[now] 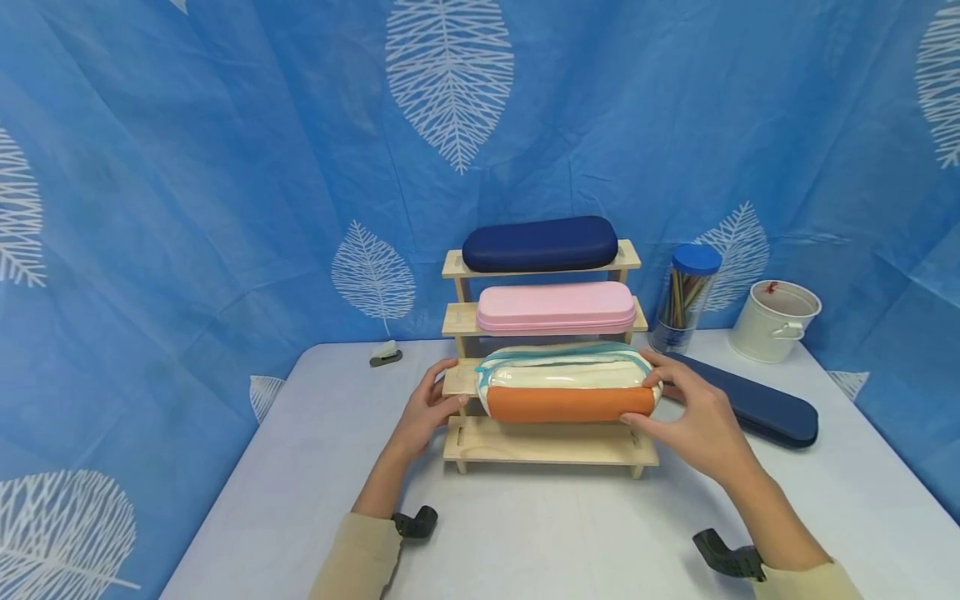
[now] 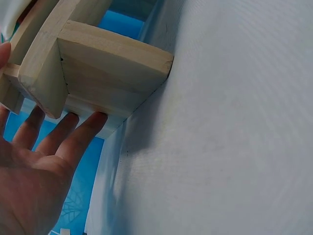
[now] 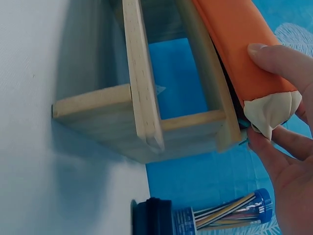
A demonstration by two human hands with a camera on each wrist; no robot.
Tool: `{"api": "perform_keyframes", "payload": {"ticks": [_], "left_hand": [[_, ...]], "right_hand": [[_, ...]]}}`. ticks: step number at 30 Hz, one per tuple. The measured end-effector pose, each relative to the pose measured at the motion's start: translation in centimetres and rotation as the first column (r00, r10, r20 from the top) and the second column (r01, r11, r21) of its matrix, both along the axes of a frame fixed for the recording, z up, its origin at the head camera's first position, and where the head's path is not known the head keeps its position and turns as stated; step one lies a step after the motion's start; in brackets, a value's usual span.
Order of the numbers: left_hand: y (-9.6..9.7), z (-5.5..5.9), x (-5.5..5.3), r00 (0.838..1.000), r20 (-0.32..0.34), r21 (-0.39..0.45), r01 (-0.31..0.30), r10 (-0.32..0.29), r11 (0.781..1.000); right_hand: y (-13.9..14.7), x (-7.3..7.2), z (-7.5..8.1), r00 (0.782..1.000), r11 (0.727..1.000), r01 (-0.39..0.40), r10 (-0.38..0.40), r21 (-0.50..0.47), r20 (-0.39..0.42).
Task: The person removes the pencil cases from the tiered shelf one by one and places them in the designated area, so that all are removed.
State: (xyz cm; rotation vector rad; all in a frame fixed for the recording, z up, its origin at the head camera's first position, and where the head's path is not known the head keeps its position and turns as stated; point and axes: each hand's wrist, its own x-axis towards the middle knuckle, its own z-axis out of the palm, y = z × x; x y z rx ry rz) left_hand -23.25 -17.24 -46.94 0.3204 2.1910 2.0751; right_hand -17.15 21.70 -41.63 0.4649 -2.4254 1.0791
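Note:
A four-tier wooden rack (image 1: 555, 440) stands on the table. On its second tier from the bottom lies an orange and cream pencil case (image 1: 570, 405) with a clear window and a light-blue zipper. My right hand (image 1: 693, 412) holds the case by its right end, the thumb (image 3: 269, 56) on the orange front and other fingers at the cream end. My left hand (image 1: 426, 414) grips the left end of that tier, thumb in front; the left wrist view shows the other fingers (image 2: 80, 134) reaching along the rack's side panel (image 2: 110, 68).
Higher tiers carry a pink case (image 1: 557, 308) and a navy case (image 1: 540, 245). Right of the rack are a dark blue case (image 1: 765, 402), a blue-lidded jar of sticks (image 1: 684, 300) and a white bucket (image 1: 772, 325). A small stapler (image 1: 386, 355) lies back left.

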Motion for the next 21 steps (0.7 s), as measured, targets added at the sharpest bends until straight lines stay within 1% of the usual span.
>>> {"api": "perform_keyframes", "payload": {"ticks": [9,12,18,21], "left_hand": [[0.1,-0.1,0.0,1.0,-0.003,0.001,-0.001,0.001,1.0],[0.1,-0.1,0.0,1.0,0.0,-0.007,-0.007,0.007,1.0],[-0.1,-0.2,0.0,1.0,-0.002,-0.003,-0.01,0.01,1.0],[-0.1,-0.3,0.0,1.0,-0.007,-0.007,-0.007,0.007,1.0]], "right_hand": [[1.5,1.2,0.6,0.998,0.998,0.058,-0.058,-0.003,0.004],[1.8,1.5,0.7,0.997,0.997,0.073,-0.073,-0.005,0.008],[2.5,2.2,0.6,0.99,0.991,0.13,-0.13,0.008,0.048],[3.0,2.6,0.6,0.988,0.989,0.147,-0.147,0.017,0.037]]}}
